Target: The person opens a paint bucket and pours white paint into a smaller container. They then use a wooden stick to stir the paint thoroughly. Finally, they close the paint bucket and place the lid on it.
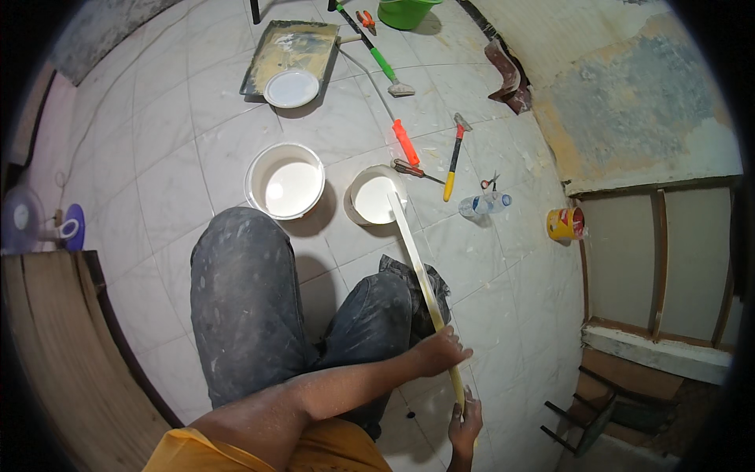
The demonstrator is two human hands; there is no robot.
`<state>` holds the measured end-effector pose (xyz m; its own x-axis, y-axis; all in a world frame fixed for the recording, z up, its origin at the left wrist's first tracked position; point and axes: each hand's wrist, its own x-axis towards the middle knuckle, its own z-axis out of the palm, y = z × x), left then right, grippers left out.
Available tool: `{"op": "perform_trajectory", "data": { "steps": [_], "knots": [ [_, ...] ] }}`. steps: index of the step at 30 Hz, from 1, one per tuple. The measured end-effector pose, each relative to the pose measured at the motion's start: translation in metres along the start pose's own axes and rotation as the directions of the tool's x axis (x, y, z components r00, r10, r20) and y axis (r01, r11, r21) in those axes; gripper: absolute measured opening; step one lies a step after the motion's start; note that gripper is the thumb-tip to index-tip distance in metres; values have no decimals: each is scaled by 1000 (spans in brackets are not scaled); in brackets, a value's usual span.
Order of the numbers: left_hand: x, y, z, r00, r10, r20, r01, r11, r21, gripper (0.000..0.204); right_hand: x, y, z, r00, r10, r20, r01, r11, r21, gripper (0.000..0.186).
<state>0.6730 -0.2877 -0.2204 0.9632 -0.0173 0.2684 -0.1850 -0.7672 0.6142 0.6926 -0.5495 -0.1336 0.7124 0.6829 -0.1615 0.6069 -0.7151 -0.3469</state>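
My left arm reaches across my knees, and my left hand (437, 352) is closed around a long flat stick (421, 275). Below it, my right hand (465, 422) grips the near end of the same stick. White coats the stick's far end; toward my hands it looks yellowish. That far end rests over the rim of a small round container (370, 198) of white liquid, probably paint. To its left stands a larger white bucket (285, 181), also holding white liquid. Both containers are on the tiled floor, just beyond my knees.
A paint tray (267, 59) bears a white lid (291, 89). Around it lie scrapers, including a green-handled one (383, 63) and a yellow-red one (454, 157), an orange-handled tool (405, 142), pliers (366, 22), a plastic bottle (484, 205) and a yellow can (565, 223).
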Motion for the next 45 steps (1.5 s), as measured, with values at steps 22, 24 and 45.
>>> {"op": "perform_trajectory", "data": {
  "steps": [22,24,45],
  "knots": [
    [-6,-116,8,967,-98,234,128,985,-114,26,68,65,175,970,-215,-115,196,968,-160,55],
    [-6,-120,14,972,-74,223,101,989,-112,27,66,59,178,987,-120,-110,106,986,-132,56],
    [4,-4,0,970,105,221,-2,907,-421,47,-27,-3,-27,948,266,175,-240,958,-156,63]
  ]
}}
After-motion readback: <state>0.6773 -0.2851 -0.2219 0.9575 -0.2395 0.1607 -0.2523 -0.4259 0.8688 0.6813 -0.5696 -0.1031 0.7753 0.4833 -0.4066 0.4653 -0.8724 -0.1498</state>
